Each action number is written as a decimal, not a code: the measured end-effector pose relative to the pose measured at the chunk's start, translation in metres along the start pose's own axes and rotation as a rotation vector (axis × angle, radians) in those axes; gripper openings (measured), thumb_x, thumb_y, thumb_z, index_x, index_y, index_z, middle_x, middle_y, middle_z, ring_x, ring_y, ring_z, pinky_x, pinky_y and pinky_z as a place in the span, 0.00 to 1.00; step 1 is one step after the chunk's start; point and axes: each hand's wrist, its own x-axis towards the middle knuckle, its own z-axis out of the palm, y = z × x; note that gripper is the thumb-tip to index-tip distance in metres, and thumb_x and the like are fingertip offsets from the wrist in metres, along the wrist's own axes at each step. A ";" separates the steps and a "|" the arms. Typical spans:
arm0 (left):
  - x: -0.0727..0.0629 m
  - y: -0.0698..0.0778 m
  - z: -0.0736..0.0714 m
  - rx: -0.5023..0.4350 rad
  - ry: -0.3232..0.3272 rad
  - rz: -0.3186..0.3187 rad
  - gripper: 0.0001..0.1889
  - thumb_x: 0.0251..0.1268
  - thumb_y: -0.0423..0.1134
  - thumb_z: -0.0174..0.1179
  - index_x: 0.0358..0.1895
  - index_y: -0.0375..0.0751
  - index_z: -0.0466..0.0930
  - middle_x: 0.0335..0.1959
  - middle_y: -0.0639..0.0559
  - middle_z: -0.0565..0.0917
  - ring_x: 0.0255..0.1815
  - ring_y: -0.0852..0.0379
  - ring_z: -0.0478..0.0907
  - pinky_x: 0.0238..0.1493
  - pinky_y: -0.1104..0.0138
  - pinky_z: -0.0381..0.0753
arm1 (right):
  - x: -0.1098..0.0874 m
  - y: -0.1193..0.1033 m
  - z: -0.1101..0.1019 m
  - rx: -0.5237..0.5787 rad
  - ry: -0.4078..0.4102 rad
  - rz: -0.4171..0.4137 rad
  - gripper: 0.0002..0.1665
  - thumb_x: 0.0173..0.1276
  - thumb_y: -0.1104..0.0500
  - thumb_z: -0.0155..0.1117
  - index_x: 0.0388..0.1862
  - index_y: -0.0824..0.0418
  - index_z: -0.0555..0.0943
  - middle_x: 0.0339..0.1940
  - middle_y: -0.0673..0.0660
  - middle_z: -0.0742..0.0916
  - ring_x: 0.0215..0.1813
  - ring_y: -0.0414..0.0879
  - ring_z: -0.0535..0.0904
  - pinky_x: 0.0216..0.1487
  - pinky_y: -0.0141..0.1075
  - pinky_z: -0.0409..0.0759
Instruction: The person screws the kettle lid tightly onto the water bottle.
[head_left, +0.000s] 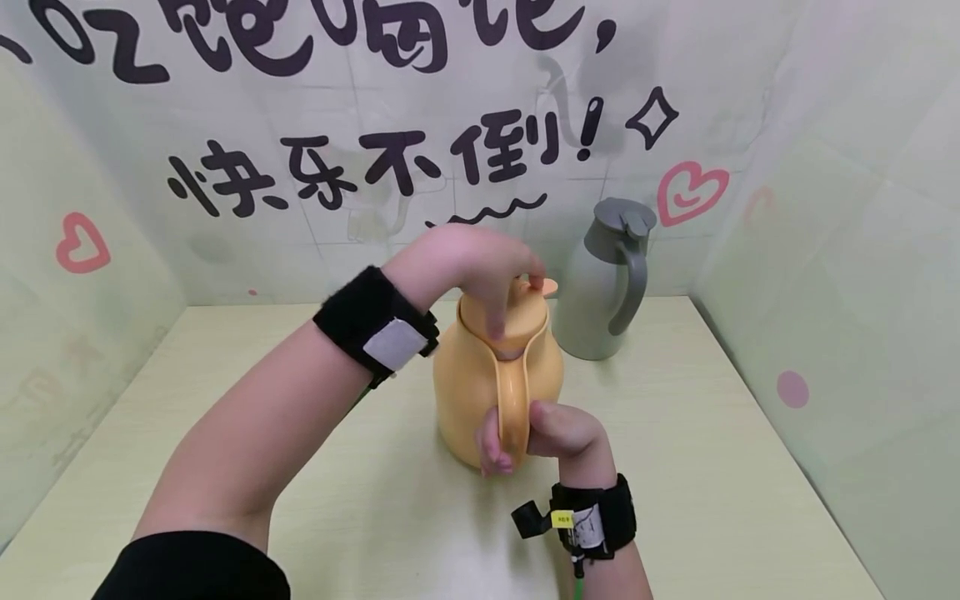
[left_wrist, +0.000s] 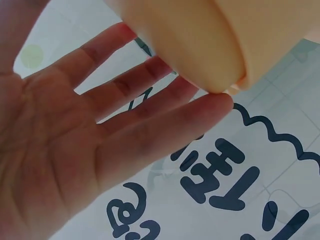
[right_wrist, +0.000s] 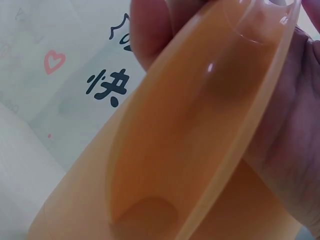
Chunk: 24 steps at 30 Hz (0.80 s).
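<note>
A yellow-orange vacuum jug [head_left: 459,400] stands on the table with its handle [head_left: 513,408] toward me. From above, my left hand [head_left: 480,262] reaches over the top and grips the round lid [head_left: 517,312] by its sides, thumb on the near side. In the left wrist view, the fingertips [left_wrist: 220,102] touch the lid's edge [left_wrist: 200,50]. My right hand [head_left: 566,429] holds the handle low down, fingers coming round its left side and thumb on its right. The right wrist view shows the hollow inner face of the handle [right_wrist: 200,125] close up.
A grey jug [head_left: 592,292] with a dark grey lid and handle stands just behind, to the right of the orange one. The pale wooden table [head_left: 360,517] is bounded by a printed wall sheet [head_left: 315,250] at the back and sheets on both sides.
</note>
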 end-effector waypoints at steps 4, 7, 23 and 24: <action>-0.001 -0.001 0.001 -0.001 -0.010 0.037 0.37 0.41 0.38 0.75 0.61 0.49 0.72 0.55 0.51 0.73 0.51 0.53 0.70 0.51 0.61 0.69 | -0.001 0.000 0.001 -0.004 0.001 0.003 0.47 0.72 0.30 0.29 0.33 0.77 0.65 0.23 0.65 0.69 0.28 0.55 0.66 0.43 0.52 0.74; -0.002 -0.002 0.003 -0.015 -0.010 0.061 0.37 0.41 0.36 0.75 0.61 0.49 0.72 0.57 0.51 0.72 0.51 0.53 0.69 0.51 0.61 0.69 | -0.002 0.001 0.002 -0.008 0.002 0.003 0.47 0.72 0.30 0.29 0.33 0.77 0.65 0.23 0.65 0.69 0.28 0.56 0.66 0.42 0.52 0.74; -0.003 0.005 0.009 0.001 -0.024 0.007 0.38 0.39 0.39 0.69 0.62 0.48 0.67 0.55 0.52 0.69 0.49 0.54 0.70 0.49 0.62 0.70 | -0.003 0.001 0.008 -0.008 -0.019 -0.005 0.46 0.72 0.30 0.30 0.33 0.76 0.65 0.22 0.65 0.69 0.28 0.55 0.66 0.43 0.49 0.74; -0.002 0.005 0.009 0.004 -0.025 0.005 0.38 0.40 0.40 0.69 0.62 0.48 0.67 0.54 0.51 0.69 0.49 0.54 0.70 0.49 0.62 0.70 | -0.003 0.001 0.008 -0.008 -0.018 -0.005 0.46 0.72 0.30 0.30 0.33 0.76 0.65 0.22 0.65 0.69 0.28 0.55 0.66 0.43 0.49 0.74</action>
